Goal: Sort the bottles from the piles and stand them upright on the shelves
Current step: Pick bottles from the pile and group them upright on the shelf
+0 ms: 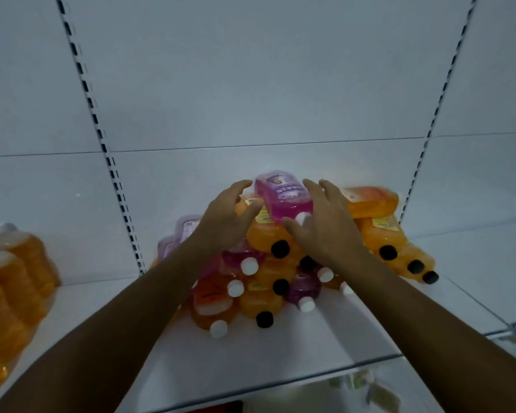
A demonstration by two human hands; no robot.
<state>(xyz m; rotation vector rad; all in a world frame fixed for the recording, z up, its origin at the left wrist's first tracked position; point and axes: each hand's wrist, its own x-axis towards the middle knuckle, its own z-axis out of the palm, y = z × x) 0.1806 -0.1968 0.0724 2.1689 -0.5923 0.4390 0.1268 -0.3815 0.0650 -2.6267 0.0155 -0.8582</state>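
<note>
A pile of lying bottles (268, 281), orange and pink or purple with black or white caps, covers the middle of the white shelf (280, 350). A pink bottle (282, 195) with a white cap lies on top of the pile. My left hand (225, 217) hovers at its left side with fingers spread, over an orange bottle (265, 234). My right hand (325, 226) reaches in from the right; its fingers lie along the pink bottle's right side and the thumb sits by the cap. Neither hand clearly grips it.
Several orange bottles (9, 281) stand in rows at the far left of the shelf. More orange bottles (379, 222) lie at the pile's right. Slotted uprights (113, 174) run up the white back panel. Bare shelf extends to the right (474, 278).
</note>
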